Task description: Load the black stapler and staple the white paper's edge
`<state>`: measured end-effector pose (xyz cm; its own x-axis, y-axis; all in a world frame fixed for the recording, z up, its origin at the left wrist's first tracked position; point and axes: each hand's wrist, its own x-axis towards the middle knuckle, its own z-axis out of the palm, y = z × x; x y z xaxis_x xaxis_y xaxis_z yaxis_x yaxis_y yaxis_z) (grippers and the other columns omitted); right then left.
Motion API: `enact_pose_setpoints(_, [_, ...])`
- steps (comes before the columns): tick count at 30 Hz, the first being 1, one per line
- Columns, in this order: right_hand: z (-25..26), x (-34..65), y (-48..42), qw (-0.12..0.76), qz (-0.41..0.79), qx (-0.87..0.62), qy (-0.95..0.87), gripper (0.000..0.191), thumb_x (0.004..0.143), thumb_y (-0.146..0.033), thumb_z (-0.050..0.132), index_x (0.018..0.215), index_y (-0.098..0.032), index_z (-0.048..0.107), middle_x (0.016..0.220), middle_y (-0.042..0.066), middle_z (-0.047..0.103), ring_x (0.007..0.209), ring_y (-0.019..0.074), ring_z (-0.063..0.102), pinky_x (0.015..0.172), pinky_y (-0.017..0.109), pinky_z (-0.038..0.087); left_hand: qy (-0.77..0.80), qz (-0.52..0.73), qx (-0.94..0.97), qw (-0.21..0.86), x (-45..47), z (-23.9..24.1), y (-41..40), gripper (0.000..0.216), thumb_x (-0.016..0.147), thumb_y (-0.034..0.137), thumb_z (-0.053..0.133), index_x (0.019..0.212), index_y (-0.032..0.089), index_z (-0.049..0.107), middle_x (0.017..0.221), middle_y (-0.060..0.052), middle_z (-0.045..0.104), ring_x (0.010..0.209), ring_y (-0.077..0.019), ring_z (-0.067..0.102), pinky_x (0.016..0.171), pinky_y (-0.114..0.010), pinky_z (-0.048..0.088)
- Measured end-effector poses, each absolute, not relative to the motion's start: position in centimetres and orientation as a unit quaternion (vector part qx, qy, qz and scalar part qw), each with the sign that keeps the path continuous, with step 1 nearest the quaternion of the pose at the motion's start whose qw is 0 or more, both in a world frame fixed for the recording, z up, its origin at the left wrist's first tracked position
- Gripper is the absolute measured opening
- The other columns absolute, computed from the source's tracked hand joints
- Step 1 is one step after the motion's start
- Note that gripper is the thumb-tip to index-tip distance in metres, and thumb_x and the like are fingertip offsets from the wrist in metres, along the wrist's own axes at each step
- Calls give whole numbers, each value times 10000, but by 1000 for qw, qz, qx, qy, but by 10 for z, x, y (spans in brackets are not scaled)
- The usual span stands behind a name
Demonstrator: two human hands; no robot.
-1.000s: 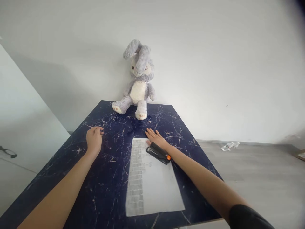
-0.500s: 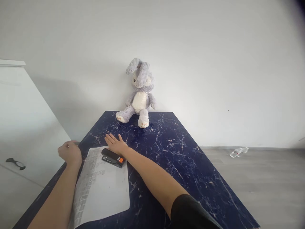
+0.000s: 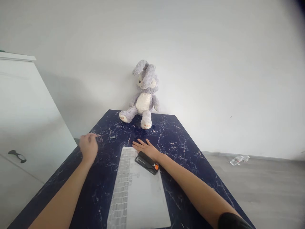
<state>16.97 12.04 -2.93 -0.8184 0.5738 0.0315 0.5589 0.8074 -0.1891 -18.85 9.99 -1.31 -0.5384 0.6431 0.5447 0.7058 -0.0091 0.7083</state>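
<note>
My right hand (image 3: 146,149) lies flat with its fingers spread, at the far edge of a stack of white paper (image 3: 147,203). Against its near side is a black stapler (image 3: 146,163) with an orange mark, resting on the paper. My left hand (image 3: 88,146) is at the table's left side, apart from the paper. Its fingers are curled in, one reaching right; whether anything is inside them is hidden. A short grey strip, like a row of staples (image 3: 112,137), lies on the table to the right of that hand.
A grey plush rabbit (image 3: 144,101) sits at the far end of the dark blue marbled table (image 3: 188,171), against the wall. To the left stands a white cabinet (image 3: 30,105) with a black handle (image 3: 17,156). A clear plastic bottle (image 3: 239,160) lies on the floor at right.
The paper and stapler have slid right, along with my right hand. My left hand has moved right and a little farther off, in over the table. The grey strip has come into sight.
</note>
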Motion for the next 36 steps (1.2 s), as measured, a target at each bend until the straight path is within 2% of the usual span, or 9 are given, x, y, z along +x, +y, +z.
enact_pose_setpoints(4, [-33,224,108,36,93,-342,-934,547,1132,-425,230,1668,-362,143,1707,6,229,1609,252,79,1261,662,48,-570,-469,-673,-46,-121,-3,84,306,997,327,450,879,200,703,951,-62,660,939,-237,629,912,-360,477])
enact_pose_setpoints(9, [-32,234,102,46,114,-361,-924,541,1124,-417,269,1660,-366,215,1699,5,266,1609,246,99,1266,649,51,-398,-286,-846,-212,-62,4,55,364,1083,408,399,1226,245,691,1250,-79,655,1151,-227,635,1034,-356,484])
enact_pose_setpoints(13, [-14,229,89,175,116,-397,-893,471,1095,-391,392,1542,-279,488,1610,83,450,1546,266,315,1261,569,224,-356,-175,-893,-213,-61,-8,47,629,992,586,574,1542,293,489,1589,-97,471,1437,-312,466,1189,-440,386])
enact_pose_setpoints(15, [6,235,74,244,158,-427,-856,401,1092,-413,400,1351,-227,643,1425,116,624,1348,264,551,1151,480,416,-362,-145,-898,-204,-67,-14,48,756,942,653,614,1593,321,418,1661,-81,379,1494,-336,394,1218,-466,347])
enact_pose_setpoints(17, [26,245,53,208,250,-407,-853,393,1087,-463,405,1238,-223,678,1222,94,713,1068,231,675,950,388,536,-371,-127,-897,-205,-72,-18,50,772,934,682,605,1601,350,401,1692,-57,324,1515,-336,363,1224,-462,335])
enact_pose_setpoints(21, [45,266,17,116,257,-388,-877,704,814,-410,813,1437,-234,534,1285,108,674,1036,271,673,833,344,543,-385,-113,-893,-204,-72,-18,53,766,928,697,601,1599,392,390,1708,-34,291,1536,-340,325,1221,-475,331])
enact_pose_setpoints(24, [36,269,10,152,214,-442,-858,441,845,-271,747,1271,-230,640,1042,67,724,868,242,681,745,336,533,-383,-125,-898,-178,-69,-13,54,707,946,670,596,1577,400,429,1698,-38,314,1537,-342,326,1257,-523,248])
enact_pose_setpoints(31, [10,248,31,300,256,-407,-824,363,907,-256,712,1269,-275,705,1154,73,738,975,254,695,900,423,579,-394,-103,-903,-135,-79,-3,57,692,965,672,556,1573,363,440,1690,-58,329,1515,-340,360,1275,-551,152])
enact_pose_setpoints(36, [0,264,45,306,465,-341,-757,451,987,-441,634,1383,-224,645,1370,112,673,1236,286,653,1097,499,505,-398,-120,-896,-159,-81,-2,56,699,937,668,605,1531,312,509,1653,-78,399,1503,-340,379,1283,-531,146])
